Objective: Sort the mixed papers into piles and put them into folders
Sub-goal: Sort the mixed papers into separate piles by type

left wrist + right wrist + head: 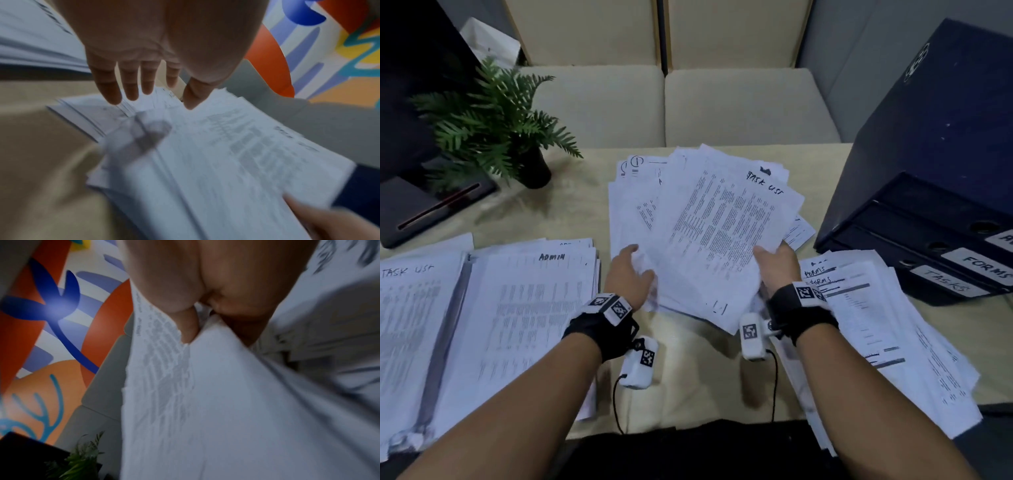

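Observation:
A fanned mixed pile of papers [630,205] lies mid-table. My right hand [774,263] pinches the lower right edge of a sheaf headed "TASK LIST" [722,222], tilted above the pile; in the right wrist view the right hand [205,313] has its thumb on top of the sheaf [205,402]. My left hand [630,270] hovers at the sheaf's lower left, and the left wrist view shows the left hand [144,91] with straight, spread fingers over the blurred sheaf [226,162]. Sorted piles: "TASK LIST" [410,325], "ADMIN" [534,308], "FORMS" [876,325]. Dark blue folders [928,240] are stacked at right.
A potted fern [493,130] and a dark monitor base [431,205] stand at the back left. Beige seat cushions [722,102] lie beyond the table's far edge. A strip of bare table [688,377] shows between my forearms.

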### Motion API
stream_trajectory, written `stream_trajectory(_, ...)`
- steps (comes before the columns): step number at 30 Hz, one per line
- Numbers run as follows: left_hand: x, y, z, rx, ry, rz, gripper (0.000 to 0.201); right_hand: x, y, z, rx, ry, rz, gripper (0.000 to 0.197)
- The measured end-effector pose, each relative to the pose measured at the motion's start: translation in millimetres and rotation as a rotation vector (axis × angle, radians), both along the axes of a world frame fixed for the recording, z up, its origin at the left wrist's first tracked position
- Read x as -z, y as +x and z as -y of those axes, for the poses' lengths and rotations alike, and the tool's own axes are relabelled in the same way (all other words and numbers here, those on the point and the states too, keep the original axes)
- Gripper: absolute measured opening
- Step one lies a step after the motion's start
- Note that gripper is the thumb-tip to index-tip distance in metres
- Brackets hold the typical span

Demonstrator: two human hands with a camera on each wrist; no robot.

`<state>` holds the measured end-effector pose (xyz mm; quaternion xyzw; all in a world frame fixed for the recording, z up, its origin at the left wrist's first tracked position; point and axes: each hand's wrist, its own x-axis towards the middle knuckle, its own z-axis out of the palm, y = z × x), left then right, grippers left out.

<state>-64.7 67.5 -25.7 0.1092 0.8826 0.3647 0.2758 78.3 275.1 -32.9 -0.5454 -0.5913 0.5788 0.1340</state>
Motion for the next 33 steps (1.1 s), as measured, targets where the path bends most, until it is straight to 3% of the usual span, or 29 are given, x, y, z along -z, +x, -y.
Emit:
stream_trajectory(2, -4, -8, 13, -0.049, 0.077, 0.073, 0.058, -3, 18, 13, -0.032, 0.008, -0.017, 0.018)
stream_trajectory(6, -6, -10, 45, 0.057, 0.169, 0.297, 0.033, -6, 41, 52, -0.088, -0.036, -0.046, 0.012)
stream_trajectory(11, -2, 2, 90, 0.072, 0.221, 0.277, 0.016, -8, 51, 109, -0.098, -0.094, -0.057, 0.022)
stream_trajectory(15, 4, 10, 110, 0.026, 0.233, 0.293, 0.014, 3, 58, 138, -0.115, -0.053, 0.049, 0.013)
stream_trajectory(22, 10, 16, 108, 0.085, 0.062, 0.183, 0.027, -1, 75, 137, -0.068, 0.094, 0.188, 0.019)
stream_trajectory(25, 12, 21, 102, 0.073, 0.023, 0.140, 0.053, 0, 91, 115, 0.023, 0.145, 0.227, 0.010)
stream_trajectory(29, 6, 27, 94, 0.092, 0.056, 0.140, 0.090, -2, 117, 77, 0.250, 0.156, 0.161, 0.017)
stream_trajectory(33, 2, 29, 90, 0.139, 0.018, 0.081, 0.084, -4, 132, 53, 0.304, 0.151, 0.070, 0.027)
